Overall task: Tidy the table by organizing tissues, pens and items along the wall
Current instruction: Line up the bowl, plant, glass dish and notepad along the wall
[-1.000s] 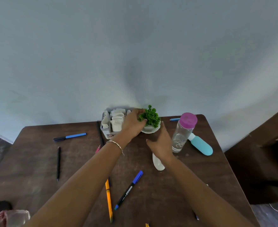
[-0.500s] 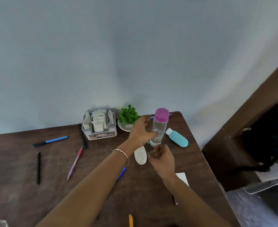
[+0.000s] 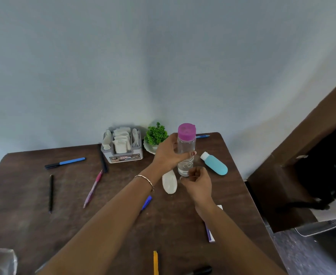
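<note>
Left hand (image 3: 168, 154) wraps around the middle of the clear water bottle (image 3: 186, 147) with the pink cap; the bottle is upright at the far right of the table (image 3: 24, 225), near the wall. Right hand (image 3: 199, 184) has its fingers curled just beside the bottle's base; cannot tell if they touch it. Tissue holder (image 3: 121, 144) and potted plant (image 3: 155, 134) sit against the wall. Teal travel bottle (image 3: 214, 163) lies right of the water bottle. Pink pen (image 3: 93, 188) and black pen (image 3: 51, 193) lie loose to the left.
</note>
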